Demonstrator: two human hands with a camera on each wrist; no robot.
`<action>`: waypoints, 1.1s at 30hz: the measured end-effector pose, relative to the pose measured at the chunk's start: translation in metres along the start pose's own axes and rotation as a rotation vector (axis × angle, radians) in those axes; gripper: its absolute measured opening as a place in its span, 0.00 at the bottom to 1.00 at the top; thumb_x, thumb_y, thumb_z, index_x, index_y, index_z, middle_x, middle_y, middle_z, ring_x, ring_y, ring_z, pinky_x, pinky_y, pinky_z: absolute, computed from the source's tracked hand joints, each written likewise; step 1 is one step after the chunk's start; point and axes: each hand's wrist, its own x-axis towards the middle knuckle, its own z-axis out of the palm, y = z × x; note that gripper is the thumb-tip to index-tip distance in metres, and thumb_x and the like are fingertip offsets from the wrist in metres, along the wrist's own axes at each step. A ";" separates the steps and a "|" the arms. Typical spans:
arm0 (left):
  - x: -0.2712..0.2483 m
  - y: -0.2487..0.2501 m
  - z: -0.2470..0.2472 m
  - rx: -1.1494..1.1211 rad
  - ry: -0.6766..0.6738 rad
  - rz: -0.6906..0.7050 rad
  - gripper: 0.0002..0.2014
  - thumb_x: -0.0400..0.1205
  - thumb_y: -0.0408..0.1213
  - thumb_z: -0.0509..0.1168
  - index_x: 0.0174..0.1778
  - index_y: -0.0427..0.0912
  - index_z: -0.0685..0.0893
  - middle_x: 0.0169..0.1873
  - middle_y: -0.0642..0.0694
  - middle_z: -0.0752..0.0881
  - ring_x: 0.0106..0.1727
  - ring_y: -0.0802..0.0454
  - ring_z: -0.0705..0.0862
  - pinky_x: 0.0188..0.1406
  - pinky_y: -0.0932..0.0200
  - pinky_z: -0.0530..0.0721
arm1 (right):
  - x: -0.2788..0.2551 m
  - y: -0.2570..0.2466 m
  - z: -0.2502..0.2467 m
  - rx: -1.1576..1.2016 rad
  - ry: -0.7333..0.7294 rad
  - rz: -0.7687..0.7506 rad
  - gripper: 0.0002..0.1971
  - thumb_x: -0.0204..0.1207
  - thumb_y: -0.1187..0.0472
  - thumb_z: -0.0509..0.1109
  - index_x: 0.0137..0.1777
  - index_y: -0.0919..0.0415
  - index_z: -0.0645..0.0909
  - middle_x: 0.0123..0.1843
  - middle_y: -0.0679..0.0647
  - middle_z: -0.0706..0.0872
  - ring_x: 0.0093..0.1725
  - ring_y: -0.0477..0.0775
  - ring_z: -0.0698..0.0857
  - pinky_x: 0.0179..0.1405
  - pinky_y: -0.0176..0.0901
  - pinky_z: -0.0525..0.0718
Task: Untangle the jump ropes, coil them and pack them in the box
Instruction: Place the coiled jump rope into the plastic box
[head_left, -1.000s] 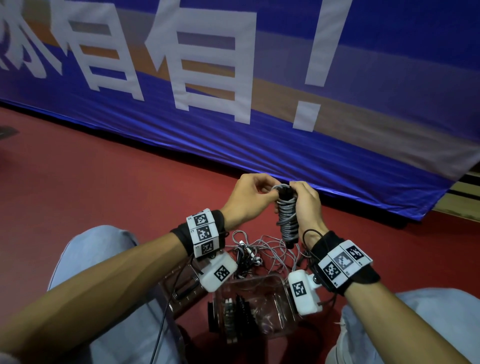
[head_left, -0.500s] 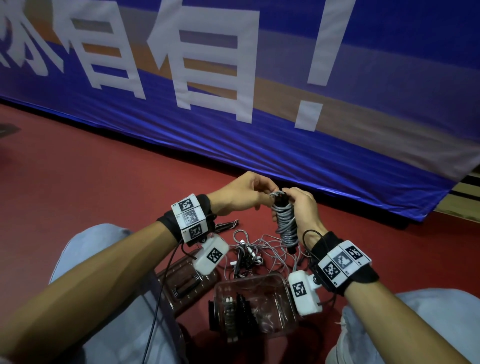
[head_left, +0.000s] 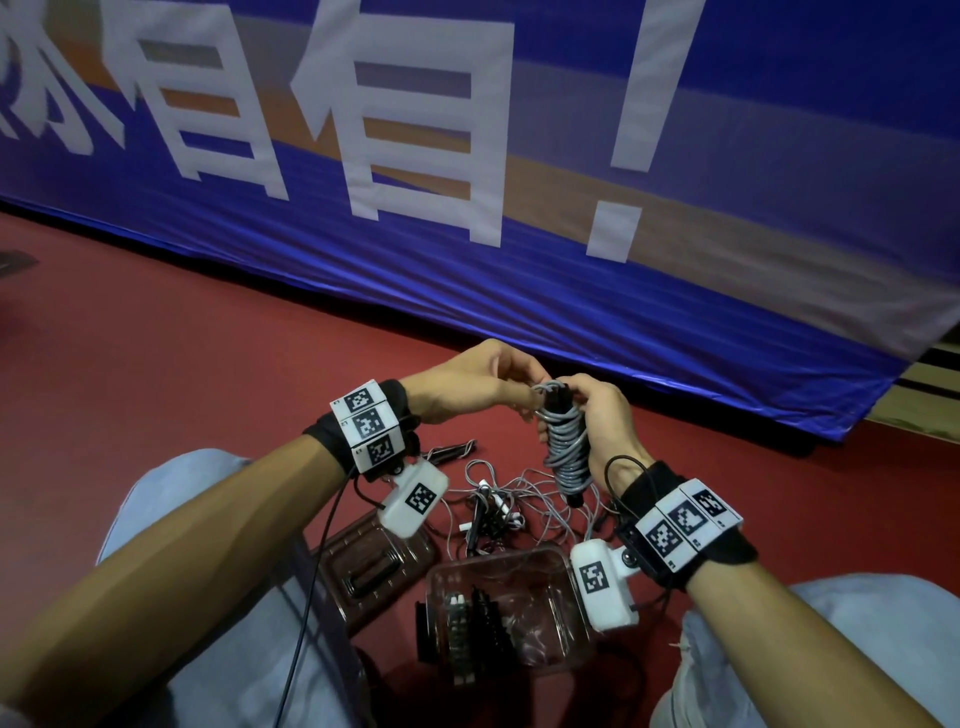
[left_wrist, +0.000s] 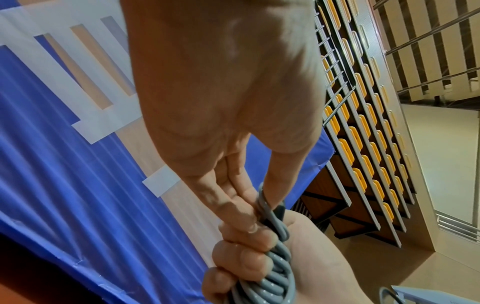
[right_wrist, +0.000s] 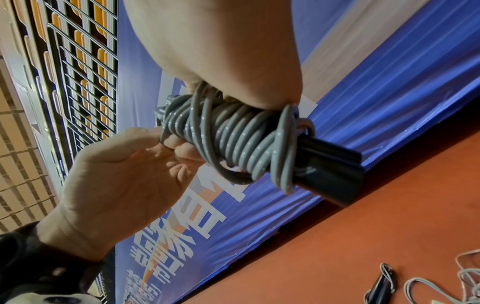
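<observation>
The right hand (head_left: 605, 431) is wrapped around a coiled jump rope (head_left: 566, 447): grey cord wound in tight turns around black handles (right_wrist: 332, 164), held roughly upright above the floor. The lower handle ends project below the turns. The left hand (head_left: 467, 384) pinches the cord loop at the top of the bundle between thumb and fingertips (left_wrist: 244, 214), touching the right hand's fingers.

Beneath the hands, a tangle of loose grey rope (head_left: 524, 499) with further handles lies on the red floor (head_left: 156, 364). A clear plastic box (head_left: 550, 561) stands open just nearer the person, between the knees; dark coiled items occupy its left part, and the remainder is unfilled. Its brown-tinted lid (head_left: 374, 561) lies flat to the left, touching or almost touching the box.

Writing: a blue banner (head_left: 467, 291) behind the work area carries large white Chinese characters, two of which read "有有", followed by an exclamation mark; the character at the left edge is cut off. Both wrist bands (head_left: 369, 426) bear square black-and-white coded markers.

Clearance: the banner's lower edge meets the floor just beyond the hands. Open red floor extends to the left and to the right of the rope tangle.
</observation>
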 end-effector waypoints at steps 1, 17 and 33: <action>0.000 0.000 -0.001 0.001 -0.008 0.003 0.04 0.81 0.23 0.70 0.51 0.29 0.87 0.43 0.37 0.90 0.43 0.46 0.87 0.50 0.54 0.85 | 0.000 0.000 0.000 0.004 -0.004 0.007 0.14 0.81 0.63 0.63 0.46 0.75 0.85 0.27 0.66 0.85 0.22 0.60 0.82 0.22 0.42 0.82; 0.002 -0.001 0.001 -0.104 -0.089 -0.056 0.05 0.75 0.24 0.66 0.45 0.28 0.80 0.37 0.35 0.82 0.38 0.46 0.82 0.43 0.62 0.84 | -0.001 0.004 0.004 0.028 -0.051 0.124 0.12 0.80 0.62 0.64 0.42 0.71 0.84 0.27 0.64 0.84 0.21 0.59 0.81 0.21 0.40 0.81; 0.011 -0.012 0.015 -0.113 0.165 -0.026 0.04 0.80 0.20 0.68 0.47 0.21 0.85 0.39 0.36 0.88 0.40 0.48 0.85 0.46 0.60 0.85 | 0.007 0.003 -0.004 0.058 -0.016 0.137 0.14 0.82 0.61 0.62 0.42 0.68 0.85 0.30 0.62 0.86 0.24 0.56 0.82 0.22 0.41 0.82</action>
